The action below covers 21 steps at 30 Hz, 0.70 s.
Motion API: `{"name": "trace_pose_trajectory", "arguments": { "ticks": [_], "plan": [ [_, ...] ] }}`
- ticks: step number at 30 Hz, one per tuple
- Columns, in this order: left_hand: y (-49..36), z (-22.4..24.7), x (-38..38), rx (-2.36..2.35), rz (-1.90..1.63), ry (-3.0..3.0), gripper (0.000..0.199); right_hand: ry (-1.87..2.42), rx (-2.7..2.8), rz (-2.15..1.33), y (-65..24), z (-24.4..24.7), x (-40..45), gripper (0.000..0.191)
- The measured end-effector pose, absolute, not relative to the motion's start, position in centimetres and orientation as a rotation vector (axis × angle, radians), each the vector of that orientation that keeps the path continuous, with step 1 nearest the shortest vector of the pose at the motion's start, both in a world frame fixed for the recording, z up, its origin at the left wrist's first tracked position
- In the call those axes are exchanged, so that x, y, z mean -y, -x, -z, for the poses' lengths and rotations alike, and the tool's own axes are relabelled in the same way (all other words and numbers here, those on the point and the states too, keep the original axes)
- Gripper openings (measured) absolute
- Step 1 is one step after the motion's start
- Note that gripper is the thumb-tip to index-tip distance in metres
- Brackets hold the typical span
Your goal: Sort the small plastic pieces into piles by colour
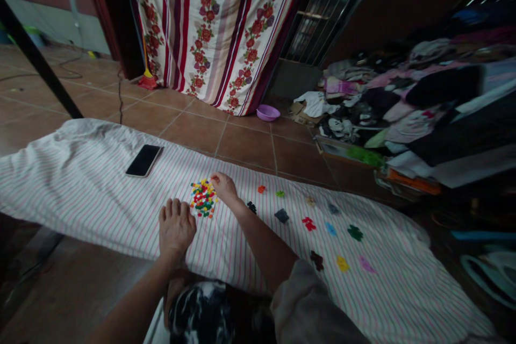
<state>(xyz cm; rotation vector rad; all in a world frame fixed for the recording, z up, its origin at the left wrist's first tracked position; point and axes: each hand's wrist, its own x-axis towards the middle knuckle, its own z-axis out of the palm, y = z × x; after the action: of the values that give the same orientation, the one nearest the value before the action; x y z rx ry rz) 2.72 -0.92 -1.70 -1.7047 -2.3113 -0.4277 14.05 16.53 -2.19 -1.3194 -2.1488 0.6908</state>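
My left hand lies palm down on the striped cloth, its fingers stretched out just left of a mixed pile of small coloured pieces. At the upper right edge of that pile, my right hand is closed in a pinch. Whatever its fingertips hold is too small to make out. Right of my right forearm, several small groups sorted by colour lie on the cloth, among them red pieces, dark green pieces, yellow pieces and pink pieces. Black pieces sit beside the forearm.
A phone rests on the cloth at the left. Beyond the cloth's far edge are a tiled floor, a purple basin and a floral curtain. Heaped clothes fill the right side.
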Motion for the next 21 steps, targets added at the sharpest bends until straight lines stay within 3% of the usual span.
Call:
{"name": "trace_pose_trajectory", "arguments": {
  "ticks": [11,21],
  "plan": [
    [-2.6,1.7,1.0,2.288,0.423,1.709,0.028,1.366,1.908,-0.498,-22.6,1.3,-17.7,0.020],
    [-2.5,2.2,1.0,2.259,0.428,1.693,0.029,1.752,1.884,-0.348,-30.9,0.7,-18.8,0.020]
  ]
}}
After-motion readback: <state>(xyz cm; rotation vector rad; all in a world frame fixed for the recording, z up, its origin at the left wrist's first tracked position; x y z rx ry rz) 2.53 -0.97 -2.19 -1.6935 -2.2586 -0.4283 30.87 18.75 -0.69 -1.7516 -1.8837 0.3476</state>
